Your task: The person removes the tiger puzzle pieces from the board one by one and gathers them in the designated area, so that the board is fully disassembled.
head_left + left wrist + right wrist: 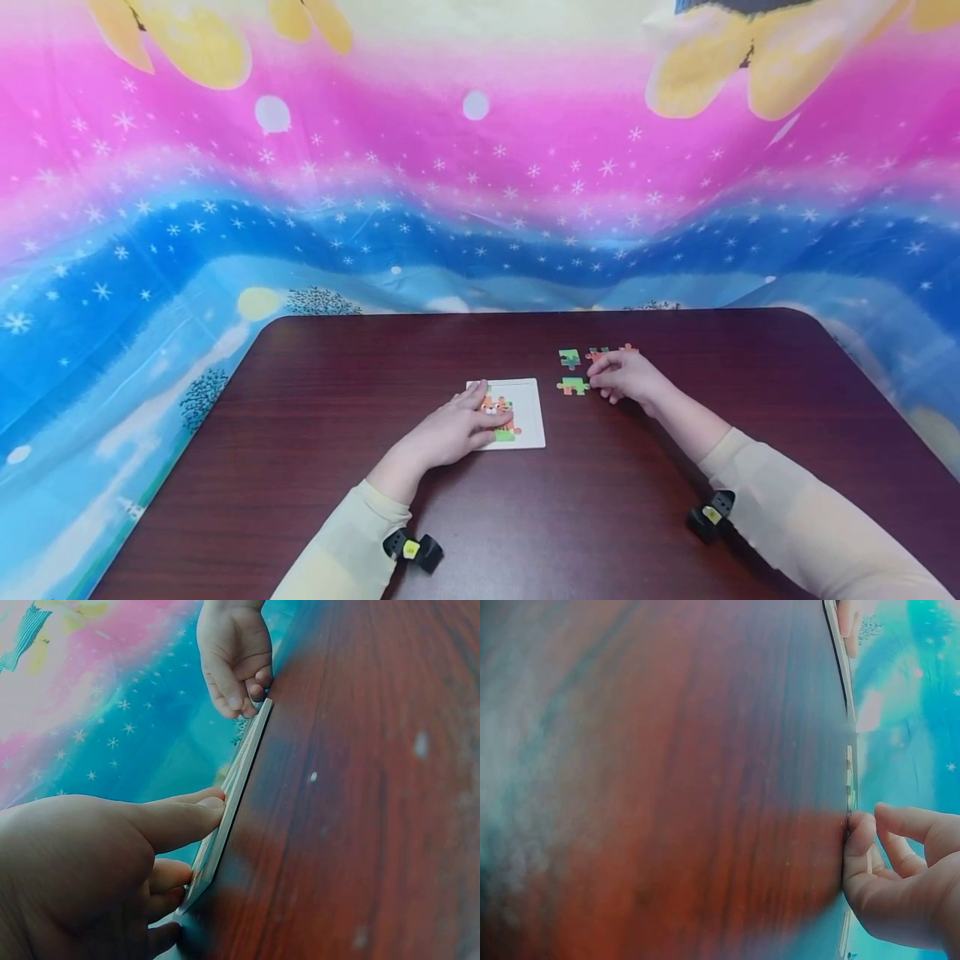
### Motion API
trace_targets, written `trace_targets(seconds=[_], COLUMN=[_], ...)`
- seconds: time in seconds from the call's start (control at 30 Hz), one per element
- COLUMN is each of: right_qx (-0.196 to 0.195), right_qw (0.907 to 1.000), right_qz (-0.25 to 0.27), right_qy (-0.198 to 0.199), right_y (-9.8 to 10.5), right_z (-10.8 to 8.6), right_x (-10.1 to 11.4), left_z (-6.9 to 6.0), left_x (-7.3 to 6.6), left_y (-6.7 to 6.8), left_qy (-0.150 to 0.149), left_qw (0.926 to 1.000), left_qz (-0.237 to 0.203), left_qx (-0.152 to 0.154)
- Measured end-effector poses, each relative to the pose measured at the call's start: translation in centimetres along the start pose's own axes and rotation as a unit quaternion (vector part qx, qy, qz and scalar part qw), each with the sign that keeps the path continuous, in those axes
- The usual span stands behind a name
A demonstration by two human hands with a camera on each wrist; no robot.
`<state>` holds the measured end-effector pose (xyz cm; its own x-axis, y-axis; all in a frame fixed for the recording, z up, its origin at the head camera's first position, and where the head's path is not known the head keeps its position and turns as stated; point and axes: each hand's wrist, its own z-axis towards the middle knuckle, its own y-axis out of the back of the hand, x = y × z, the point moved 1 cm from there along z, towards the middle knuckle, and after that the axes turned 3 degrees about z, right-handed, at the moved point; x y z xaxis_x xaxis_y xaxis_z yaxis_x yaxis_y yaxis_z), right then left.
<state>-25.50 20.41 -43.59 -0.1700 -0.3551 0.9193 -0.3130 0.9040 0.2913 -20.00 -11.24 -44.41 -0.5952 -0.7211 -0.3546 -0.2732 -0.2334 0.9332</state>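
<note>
My left hand (457, 423) rests on a white puzzle board (531, 417), its fingers extended over a partly filled orange animal picture (497, 408). In the left wrist view, its thumb (187, 819) lies across the board's edge. Beyond the board, my right hand (628, 379) bends its fingers low over the tabletop among loose puzzle pieces. A thin pale edge (869, 859) shows between those fingers in the right wrist view, seemingly a puzzle piece in their grip; its picture is hidden. Beside the fingertips lies a green puzzle piece (572, 386).
Another green piece (569, 358) lies farther back, with an orange piece (597, 353) and a red-orange one (628, 347) partly behind the right hand. The dark wooden table (360, 367) ends at a colourful snowflake-patterned curtain (480, 225).
</note>
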Motion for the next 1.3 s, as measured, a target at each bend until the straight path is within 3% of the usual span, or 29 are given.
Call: trace_targets(seconds=[0.57, 0.87, 1.3], right_qx=[-0.013, -0.008, 0.001], right_qw=[0.9985, 0.9979, 0.9957], right_qz=[0.038, 0.046, 0.061], right_qy=[0.037, 0.044, 0.070], right_y=[0.1, -0.1, -1.0], right_z=[-0.6, -1.0, -2.1], right_x=[1.5, 2.6, 4.1], left_z=[0.1, 0.0, 0.2], left_x=[0.2, 0.2, 0.4], left_y=[-0.1, -0.1, -0.2], left_qy=[0.001, 0.027, 0.023], left_qw=[1.0000, 0.9994, 0.9992], left_qz=[-0.003, -0.011, -0.031], left_qx=[0.002, 0.019, -0.002])
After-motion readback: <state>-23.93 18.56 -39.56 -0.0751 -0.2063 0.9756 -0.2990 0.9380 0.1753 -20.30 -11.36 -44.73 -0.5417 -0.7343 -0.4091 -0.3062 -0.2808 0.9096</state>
